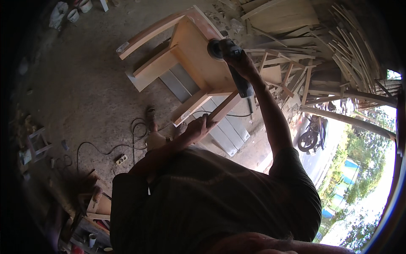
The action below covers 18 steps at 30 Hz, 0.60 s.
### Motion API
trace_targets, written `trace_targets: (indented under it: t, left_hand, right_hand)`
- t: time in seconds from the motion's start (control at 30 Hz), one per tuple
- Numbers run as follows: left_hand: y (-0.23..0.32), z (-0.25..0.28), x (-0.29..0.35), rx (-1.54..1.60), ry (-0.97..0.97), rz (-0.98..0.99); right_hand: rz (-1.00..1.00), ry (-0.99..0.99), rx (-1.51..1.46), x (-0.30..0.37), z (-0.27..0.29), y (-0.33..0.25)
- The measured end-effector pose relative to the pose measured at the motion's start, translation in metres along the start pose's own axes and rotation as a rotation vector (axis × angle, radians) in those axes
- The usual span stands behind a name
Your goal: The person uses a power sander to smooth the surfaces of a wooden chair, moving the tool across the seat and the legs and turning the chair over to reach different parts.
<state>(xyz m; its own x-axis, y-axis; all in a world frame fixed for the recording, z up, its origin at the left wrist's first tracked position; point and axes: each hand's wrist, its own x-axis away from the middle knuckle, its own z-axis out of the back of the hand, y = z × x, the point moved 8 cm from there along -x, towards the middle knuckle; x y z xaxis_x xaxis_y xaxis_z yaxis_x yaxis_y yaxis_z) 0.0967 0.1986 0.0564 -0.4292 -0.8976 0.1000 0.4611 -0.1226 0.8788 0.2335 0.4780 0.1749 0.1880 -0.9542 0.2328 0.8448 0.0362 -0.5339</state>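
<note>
A pale wooden chair [190, 55] lies tipped over, its flat seat panel facing me and its legs pointing toward me and to the left. My right hand [242, 63] is closed around the head end of a dark angle grinder [241, 83]. The grinder's round disc [215, 49] rests at the chair's far right edge, on or very close to the wood. My left hand [198, 128] grips the end of the near chair leg [225, 106], with the thumb on top. Some of its fingers are hidden behind the wood.
Grey planks [220, 134] lie beneath the chair. A black cord [101, 148] loops over the floor to a socket block [121, 159]. Stacked wood strips [355, 55] and a wooden frame [308, 82] stand at right. Buckets [85, 6] are far left; a motorcycle [312, 134] stands outside.
</note>
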Motion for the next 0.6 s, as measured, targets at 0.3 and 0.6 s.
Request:
trace_targets:
  t: [0.3,0.6]
  left_hand:
    - [0.000,0.003,-0.004,0.072,0.034,0.051]
    - [-0.006,-0.003,-0.005,0.041,0.007,0.090]
  right_hand:
    - [-0.214,0.087,-0.059,0.065,0.013,0.048]
    - [0.158,0.025,-0.169,-0.119,-0.020,-0.069]
